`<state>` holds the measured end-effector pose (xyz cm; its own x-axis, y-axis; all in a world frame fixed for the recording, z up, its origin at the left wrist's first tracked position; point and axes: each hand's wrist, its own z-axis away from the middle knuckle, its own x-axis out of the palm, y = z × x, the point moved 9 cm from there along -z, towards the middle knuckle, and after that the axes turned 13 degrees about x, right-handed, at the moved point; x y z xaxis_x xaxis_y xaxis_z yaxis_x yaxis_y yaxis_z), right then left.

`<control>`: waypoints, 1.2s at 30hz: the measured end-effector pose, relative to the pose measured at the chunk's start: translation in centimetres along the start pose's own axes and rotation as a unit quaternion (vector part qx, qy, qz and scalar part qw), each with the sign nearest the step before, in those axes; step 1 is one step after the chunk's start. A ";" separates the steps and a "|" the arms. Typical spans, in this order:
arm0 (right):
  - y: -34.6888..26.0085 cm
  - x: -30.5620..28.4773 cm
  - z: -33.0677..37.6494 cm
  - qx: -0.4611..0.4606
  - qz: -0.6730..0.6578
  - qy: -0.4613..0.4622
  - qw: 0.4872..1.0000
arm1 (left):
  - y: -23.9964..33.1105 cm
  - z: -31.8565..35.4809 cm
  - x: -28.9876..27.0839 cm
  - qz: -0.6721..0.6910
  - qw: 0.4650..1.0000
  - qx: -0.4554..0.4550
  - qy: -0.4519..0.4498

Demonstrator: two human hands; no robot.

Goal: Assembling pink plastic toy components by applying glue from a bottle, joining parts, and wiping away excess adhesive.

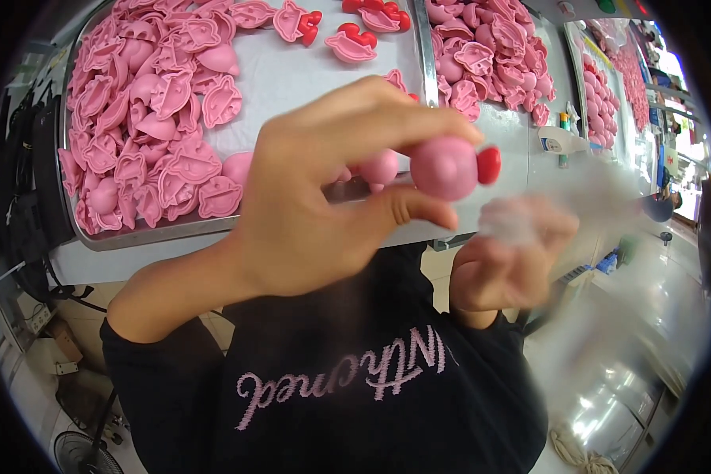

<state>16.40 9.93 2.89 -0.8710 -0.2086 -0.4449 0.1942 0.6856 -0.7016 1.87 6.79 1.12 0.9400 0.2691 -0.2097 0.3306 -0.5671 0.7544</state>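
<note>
My left hand (316, 182) is raised in front of my chest, gripping a smooth pink rounded plastic piece (444, 170) between thumb and fingers. A small red bow-shaped part (489, 165) sticks out of that piece on its right side. Just below and to the right is my right hand (509, 265), blurred by motion with its fingers curled. Something whitish and see-through shows at those fingers, too smeared to name. Behind my left hand lie more pink rounded pieces (379, 167), partly hidden, along the near edge of a metal tray (146, 235).
Pink molded shell pieces (154, 110) are heaped in the tray's left part. Several pink pieces with red bows (351, 43) lie at its far right. A second pink pile (490, 55) sits beyond the divider. Farther right are a white bottle (559, 141) and a tray of pink balls (600, 107).
</note>
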 end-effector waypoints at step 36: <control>0.3 3.1 -2.7 0.044 -0.093 0.018 0.995 | -2.9 0.3 0.2 0.373 0.907 -0.130 0.145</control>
<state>12.53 11.40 2.76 -0.9109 -0.2992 -0.2840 0.0662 0.5735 -0.8165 1.14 8.26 -1.35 0.8202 0.1013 0.5631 -0.4541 -0.4836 0.7483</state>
